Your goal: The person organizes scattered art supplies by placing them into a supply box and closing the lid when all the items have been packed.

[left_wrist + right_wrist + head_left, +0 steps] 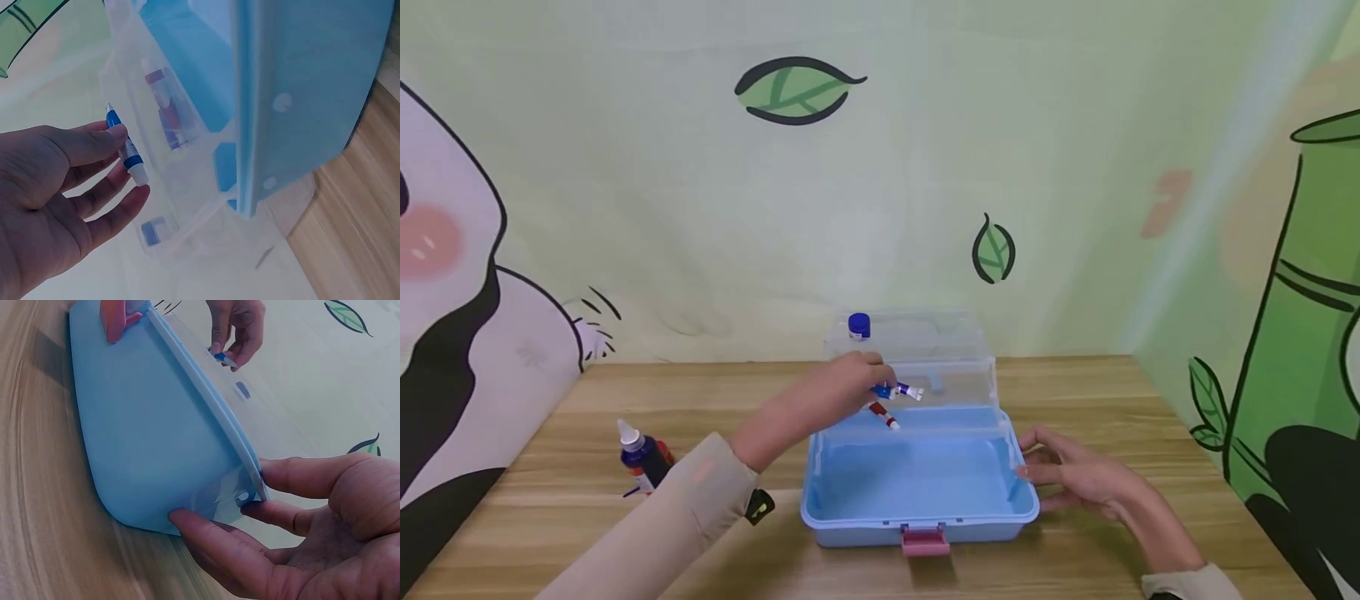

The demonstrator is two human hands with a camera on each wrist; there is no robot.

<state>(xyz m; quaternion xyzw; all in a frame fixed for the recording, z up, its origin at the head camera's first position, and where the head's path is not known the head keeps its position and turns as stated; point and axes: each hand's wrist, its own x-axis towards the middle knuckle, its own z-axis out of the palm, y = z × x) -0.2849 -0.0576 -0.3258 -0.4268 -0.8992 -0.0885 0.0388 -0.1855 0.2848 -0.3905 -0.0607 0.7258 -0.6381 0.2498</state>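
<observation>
- Apparently stowing small tubes in clear tray [966, 385] of opened blue box [917, 483], judging by red tube [165, 109] lying there.
- Pinching blue-and-white tube [132, 159] between thumb and fingers of left hand [853, 377], near clear tray; cannot tell whether touching.
- Gripping box's side rim between thumb and fingers of right hand [1075, 475], seemingly to steady it.
- Probably calling next for laying tube flat, then loosening pinch.
- Showing smooth, opaque plastic, rounded corners and pink latch [925, 540] on box; thin, see-through plastic in tray; slim cylinder narrowing toward one end in pinched tube.
- Resting, box and all, on wood-grained counter [1112, 400].
</observation>
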